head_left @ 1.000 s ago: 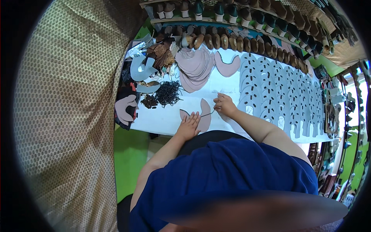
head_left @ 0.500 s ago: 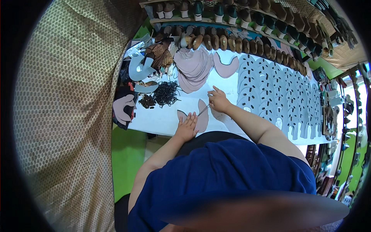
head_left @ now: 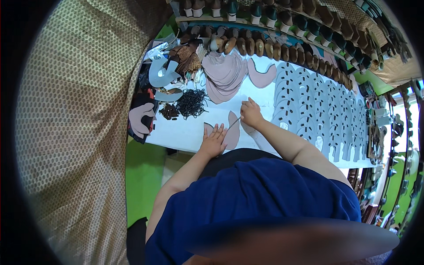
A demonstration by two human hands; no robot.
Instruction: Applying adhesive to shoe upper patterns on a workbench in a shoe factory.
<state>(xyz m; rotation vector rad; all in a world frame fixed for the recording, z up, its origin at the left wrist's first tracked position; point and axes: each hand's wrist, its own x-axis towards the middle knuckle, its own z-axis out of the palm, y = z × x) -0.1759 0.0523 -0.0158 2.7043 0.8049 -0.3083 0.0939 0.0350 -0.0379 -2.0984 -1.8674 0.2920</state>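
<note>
A pale pink cut leather piece (head_left: 230,130) lies flat near the front edge of the white table (head_left: 185,130). My left hand (head_left: 213,140) presses down on its left part with fingers spread. My right hand (head_left: 251,113) is just above and to the right of the piece, closed around a thin dark tool (head_left: 234,123) whose tip touches the piece.
A stack of similar pink pieces (head_left: 224,75) lies farther back. Rows of grey cut pieces (head_left: 318,106) cover the table's right side. Dark laces (head_left: 192,102) and grey curved pieces (head_left: 160,76) sit at the left. Shoe lasts (head_left: 265,46) line the back shelves. A patterned cloth (head_left: 75,132) hangs left.
My right hand has moved left and farther back along the pink piece with the tool. My left hand stays pressed on the piece.
</note>
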